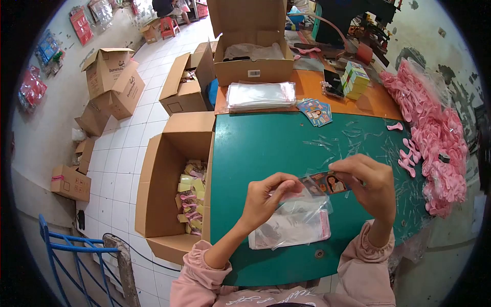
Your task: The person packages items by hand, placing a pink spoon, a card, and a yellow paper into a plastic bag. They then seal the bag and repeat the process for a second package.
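Observation:
Over the green tabletop [255, 148], my left hand [273, 197] pinches the edge of a clear plastic bag [319, 200]. My right hand [365, 181] grips a small printed card [331, 182] with a drawn figure on a dark ground. The card's left end overlaps the mouth of the bag, between my two hands. Beneath them lies a stack of clear bags [291, 227] with a pinkish strip along its right side.
Pink plastic spoons [429, 133] are heaped at the right, a few loose beside them. Clear strips litter the table. Behind are printed cards [315, 111], a bag stack [261, 95] and an open brown box [254, 66]. A carton [153, 194] holding packed pieces stands left.

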Demonstrator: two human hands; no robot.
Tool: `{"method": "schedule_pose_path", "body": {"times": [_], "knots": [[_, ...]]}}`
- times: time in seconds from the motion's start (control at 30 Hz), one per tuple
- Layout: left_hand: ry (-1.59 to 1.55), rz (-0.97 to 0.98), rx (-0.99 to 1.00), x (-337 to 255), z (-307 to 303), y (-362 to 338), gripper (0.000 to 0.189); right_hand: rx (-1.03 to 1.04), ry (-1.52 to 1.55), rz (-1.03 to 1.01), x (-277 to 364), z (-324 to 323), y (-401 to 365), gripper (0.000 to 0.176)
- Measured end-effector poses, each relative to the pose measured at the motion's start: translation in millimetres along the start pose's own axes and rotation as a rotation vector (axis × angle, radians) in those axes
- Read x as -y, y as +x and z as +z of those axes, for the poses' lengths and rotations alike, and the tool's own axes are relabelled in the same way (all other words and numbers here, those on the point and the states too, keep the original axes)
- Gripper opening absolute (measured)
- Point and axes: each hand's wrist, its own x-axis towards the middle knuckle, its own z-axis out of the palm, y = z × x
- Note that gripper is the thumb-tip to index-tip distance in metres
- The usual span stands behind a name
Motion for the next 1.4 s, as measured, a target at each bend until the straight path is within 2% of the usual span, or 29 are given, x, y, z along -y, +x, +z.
{"method": "schedule_pose_path", "body": {"times": [0.07, 0.17, 0.3, 0.37, 0.57, 0.7, 0.77, 0.87, 0.9, 0.97, 1.0, 1.1, 1.13, 1.23, 1.27, 1.4], "knots": [[-0.012, 0.003, 0.007, -4, 2, 1, 0.019, -0.018, -0.048, 0.017, 8, 2, -2, 0.019], [0.001, -0.040, -0.017, -6, 2, 1, 0.019, -0.252, -0.022, 0.020, 17, 1, -1, 0.020], [-0.077, -0.023, -0.063, 1, 1, 1, 0.018, -0.099, -0.048, -0.013, 17, 1, -3, 0.017], [0.006, -0.023, -0.032, 0, 1, 0, 0.018, 0.011, -0.112, -0.031, 15, 1, -4, 0.016], [0.178, 0.019, 0.003, -5, -1, -2, 0.017, 0.106, -0.078, -0.011, 12, 8, -5, 0.016], [0.243, 0.119, 0.060, 1, 2, -2, 0.018, 0.350, -0.013, 0.053, 4, 16, -5, 0.019], [0.228, 0.063, 0.034, -2, 8, -5, 0.022, 0.485, -0.011, 0.084, -8, 31, -3, 0.023], [0.391, 0.056, -0.031, 2, 7, -3, 0.031, 0.385, 0.186, 0.034, -26, 55, -7, 0.020], [0.470, 0.061, -0.059, 7, 5, -3, 0.034, 0.435, 0.248, 0.071, -29, 55, -7, 0.018], [0.376, -0.019, -0.010, 11, 0, -1, 0.037, 0.537, 0.376, 0.141, -38, 53, -2, 0.015], [0.329, -0.063, 0.015, 13, -3, 0, 0.038, 0.474, 0.452, 0.245, -38, 53, 0, 0.008], [0.345, -0.066, 0.105, 20, -19, 5, 0.044, 0.442, 0.380, 0.413, -55, 43, 6, 0.019], [0.276, -0.105, 0.155, 24, -25, 7, 0.047, 0.420, 0.391, 0.425, -59, 41, 8, 0.029], [-0.102, -0.144, 0.017, 25, -18, 9, 0.050, 0.380, 0.648, 0.503, -68, 36, 11, 0.024], [-0.094, -0.162, 0.014, 24, -21, 9, 0.054, 0.431, 0.792, 0.614, -65, 30, 13, 0.019], [-0.081, -0.182, -0.044, 27, -20, 9, 0.054, 0.446, 0.771, 0.641, -69, 25, 11, 0.017]]}}
